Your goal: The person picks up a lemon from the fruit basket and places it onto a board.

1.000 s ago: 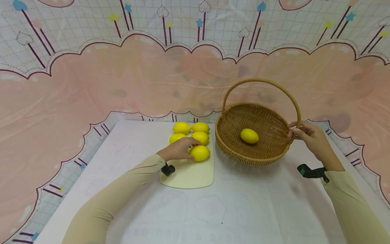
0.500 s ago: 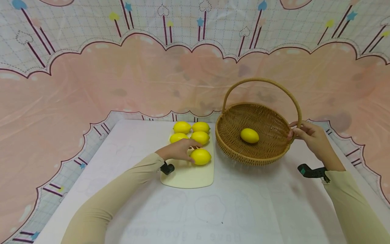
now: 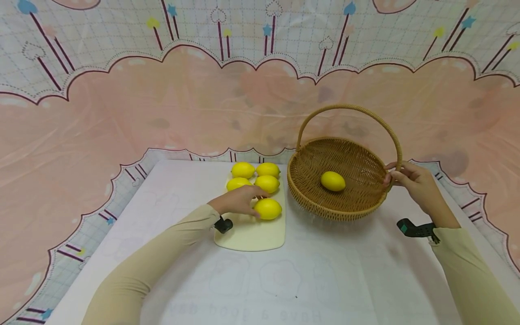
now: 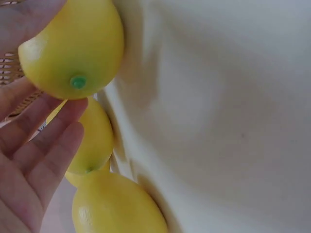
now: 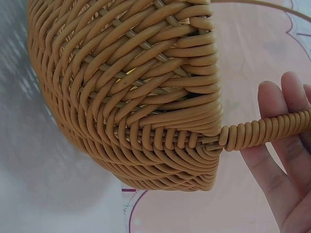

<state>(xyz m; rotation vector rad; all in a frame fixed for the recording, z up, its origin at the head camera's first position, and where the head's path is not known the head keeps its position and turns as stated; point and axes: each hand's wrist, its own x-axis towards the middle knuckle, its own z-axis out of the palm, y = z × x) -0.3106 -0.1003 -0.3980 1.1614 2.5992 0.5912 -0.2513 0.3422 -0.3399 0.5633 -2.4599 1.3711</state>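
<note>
A yellow lemon (image 3: 267, 209) with a green tip sits at the near end of the lemons on a cream cutting board (image 3: 252, 237). My left hand (image 3: 239, 200) pinches it, thumb on one side and fingertips on the other; the left wrist view shows the lemon (image 4: 77, 53) close over the board. With my right hand (image 3: 414, 180) I grip the wicker basket (image 3: 361, 155) at the base of its handle. In the right wrist view the fingers pass behind the wrapped handle (image 5: 267, 131). One lemon (image 3: 333, 181) lies inside the basket, which tilts toward me.
Several more lemons (image 3: 267, 184) stand in two rows at the board's far end, some partly behind my left hand. The basket is just right of the board on a white tabletop (image 3: 325, 271). A patterned cloth (image 3: 211, 108) hangs behind.
Between one second and half a second ago, the pinched lemon shifted slightly toward me, away from the other lemons. Since then little has moved; the right hand and basket stay in place.
</note>
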